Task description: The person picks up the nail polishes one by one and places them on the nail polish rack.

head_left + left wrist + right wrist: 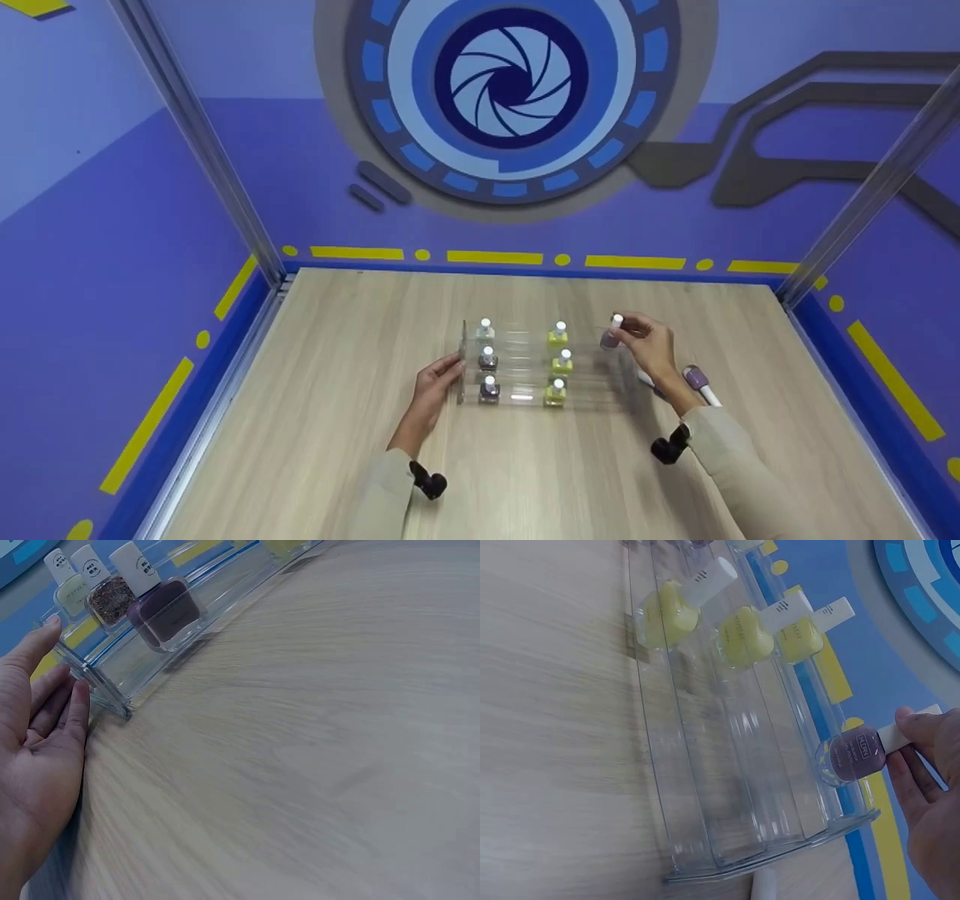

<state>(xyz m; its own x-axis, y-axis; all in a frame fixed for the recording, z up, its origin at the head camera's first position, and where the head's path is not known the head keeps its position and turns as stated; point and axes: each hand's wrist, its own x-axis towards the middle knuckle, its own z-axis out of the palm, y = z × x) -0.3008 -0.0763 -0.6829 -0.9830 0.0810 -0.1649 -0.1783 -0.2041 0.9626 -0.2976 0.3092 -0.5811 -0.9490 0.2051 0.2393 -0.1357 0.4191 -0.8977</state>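
Observation:
A clear tiered rack [523, 379] stands on the table. My left hand [433, 390] rests its fingers against the outside of the left end panel [97, 682]. With my right hand [651, 349] I pinch the white cap of a mauve nail polish bottle [855, 755], tilted over the back tier near the right end. At the rack's left, one per tier, stand a pale nail polish [73, 596], a glittery one [111, 601] and a dark purple one [166, 613]. Three yellow nail polishes [667, 615] stand in a row further right.
On the table right of the rack lies a purple nail polish bottle [697, 377] with a white cap. Another bottle [649, 382] lies beside it, partly hidden by my right wrist. Blue printed walls [495, 232] close off the table's back and sides.

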